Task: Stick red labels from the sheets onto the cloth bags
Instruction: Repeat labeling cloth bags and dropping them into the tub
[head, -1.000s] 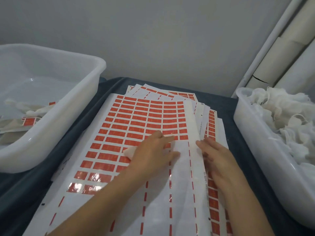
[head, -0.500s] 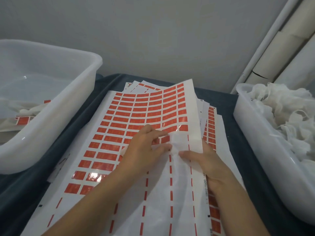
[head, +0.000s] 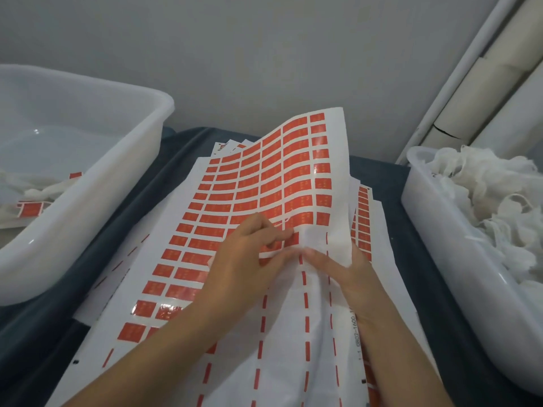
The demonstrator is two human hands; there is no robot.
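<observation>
Red labels [head: 282, 183] filling most of the top sheet [head: 338, 177], near rows stripped. Left bin [head: 88, 177] holding few labelled cloth bags [head: 32, 201]; right bin [head: 440, 230] piled with unlabelled ones. Left hand [head: 246, 259] apparently pinching one label; right hand [head: 352, 277] is gripping and lifting the sheet's edge.

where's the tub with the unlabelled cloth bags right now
In the head view the tub of white cloth bags sits at the right edge, on the dark table, just right of the stacked label sheets.
</observation>
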